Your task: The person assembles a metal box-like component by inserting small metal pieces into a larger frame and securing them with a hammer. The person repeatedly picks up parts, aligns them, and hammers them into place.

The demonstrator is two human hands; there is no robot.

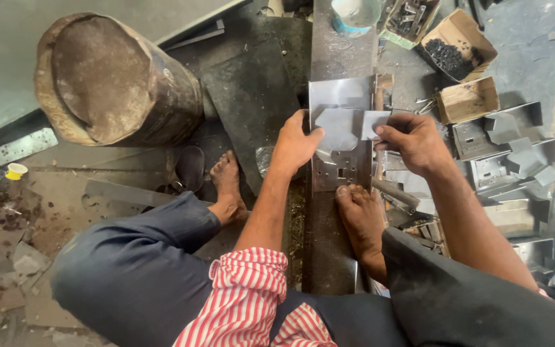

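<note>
A grey sheet-metal box panel (pixel 340 166) with cut-out holes lies on a long dark steel beam (pixel 329 225). On top of it rests a small cut metal plate (pixel 336 125). My left hand (pixel 295 142) presses on the plate's left edge. My right hand (pixel 411 138) pinches a small flat metal piece (pixel 372 122) at the plate's right edge. My right foot (pixel 361 215) rests on the beam, just below the panel.
A rusty drum (pixel 114 80) stands at the left. Stacked sheet-metal boxes (pixel 502 154) lie at the right. Cardboard boxes with small parts (pixel 457 51) sit at the back right, a blue-rimmed cup (pixel 354 14) at the beam's far end. My left foot (pixel 227 186) is beside a dark plate (pixel 252 96).
</note>
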